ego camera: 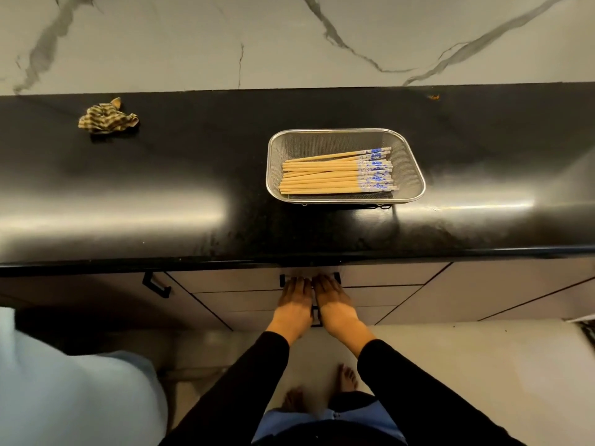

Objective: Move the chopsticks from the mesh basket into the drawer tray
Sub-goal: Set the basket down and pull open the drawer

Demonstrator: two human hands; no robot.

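Note:
A steel mesh basket (pixel 415 162) stands on the black countertop, right of centre. Several wooden chopsticks (pixel 322 178) with blue-and-white patterned ends lie flat in it, tips to the left. Below the counter edge, the top drawer (pixel 231 280) is closed. My left hand (pixel 294 304) and my right hand (pixel 333 304) rest side by side with fingers curled over its black handle (pixel 337 277). The drawer tray is hidden.
A crumpled checked cloth (pixel 108 119) lies on the counter at the far left. Another black handle (pixel 156 284) sits on the cabinet to the left. A marble wall rises behind the counter. A pale blurred shape (pixel 64 381) fills the lower left.

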